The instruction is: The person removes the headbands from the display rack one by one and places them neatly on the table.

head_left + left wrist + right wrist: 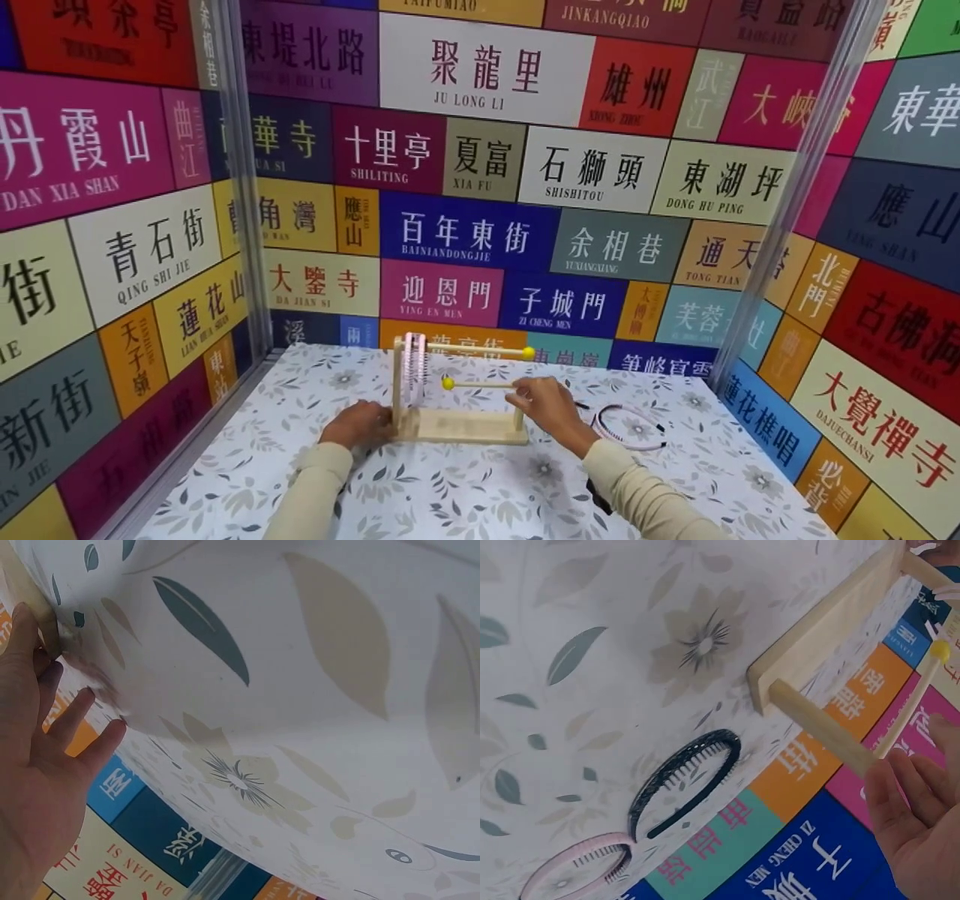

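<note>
A pale wooden headband stand [461, 426] sits on the table, with a tall left post, a short right post and yellow-balled rods. Pink toothed headbands [415, 369] hang from the upper rod near the tall post. My left hand [358, 426] holds the stand's left end; in the left wrist view its thumb and forefinger meet the wood while the other fingers spread. With bent fingers, my right hand [551, 409] grips the top of the short post [821, 726], where the lower rod [907, 716] begins. That rod points left to its yellow ball [448, 383].
Right of the stand, a black toothed headband [684, 778] and a pink headband [574, 859] lie on the floral tablecloth [450, 495]. Walls covered with coloured Chinese signs [469, 229] enclose the table, and metal posts [251, 195] stand at the corners.
</note>
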`<state>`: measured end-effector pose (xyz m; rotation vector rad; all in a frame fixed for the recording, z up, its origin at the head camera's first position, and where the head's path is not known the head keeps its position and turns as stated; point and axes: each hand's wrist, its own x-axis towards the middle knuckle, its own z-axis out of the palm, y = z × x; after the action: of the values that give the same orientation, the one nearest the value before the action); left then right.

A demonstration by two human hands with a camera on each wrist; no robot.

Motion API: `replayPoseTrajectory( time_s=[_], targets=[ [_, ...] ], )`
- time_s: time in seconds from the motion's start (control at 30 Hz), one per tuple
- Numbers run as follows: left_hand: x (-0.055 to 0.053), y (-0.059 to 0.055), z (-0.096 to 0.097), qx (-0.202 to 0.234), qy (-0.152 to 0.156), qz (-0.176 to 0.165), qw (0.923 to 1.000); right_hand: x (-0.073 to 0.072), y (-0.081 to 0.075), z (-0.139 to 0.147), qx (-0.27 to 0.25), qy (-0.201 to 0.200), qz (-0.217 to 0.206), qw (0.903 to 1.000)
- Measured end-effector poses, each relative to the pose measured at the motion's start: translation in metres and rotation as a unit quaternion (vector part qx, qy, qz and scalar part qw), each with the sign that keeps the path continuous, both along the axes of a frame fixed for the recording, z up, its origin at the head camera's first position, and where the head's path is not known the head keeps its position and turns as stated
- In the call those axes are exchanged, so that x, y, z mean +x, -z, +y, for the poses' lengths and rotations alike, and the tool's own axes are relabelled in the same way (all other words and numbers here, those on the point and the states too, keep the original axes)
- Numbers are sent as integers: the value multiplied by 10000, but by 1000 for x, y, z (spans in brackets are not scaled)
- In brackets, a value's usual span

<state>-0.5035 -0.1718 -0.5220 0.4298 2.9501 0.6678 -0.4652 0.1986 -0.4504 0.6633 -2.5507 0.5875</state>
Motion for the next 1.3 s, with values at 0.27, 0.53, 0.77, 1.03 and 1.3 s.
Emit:
replayPoseTrajectory(
  time_s=[0.27, 0.53, 0.77, 1.03, 1.3],
  targets=[
    [3, 1, 0, 56, 4, -64, 10000, -2, 1, -35, -380, -413, -107, 9984],
    [4, 5, 6, 156, 254, 177, 9994, -7, 2, -76, -806, -635, -145, 9946],
    [7, 10, 9, 163, 477, 358, 9981, -6, 7, -100, -818, -752, -119, 9937],
    [5, 7, 4, 152, 395, 351, 9985, -9, -1, -118, -1030, -956, -278, 9897],
    [-4, 8, -2, 132, 204, 226, 9994, -12, -7, -140, -1032, -788, -366, 9909]
  ],
)
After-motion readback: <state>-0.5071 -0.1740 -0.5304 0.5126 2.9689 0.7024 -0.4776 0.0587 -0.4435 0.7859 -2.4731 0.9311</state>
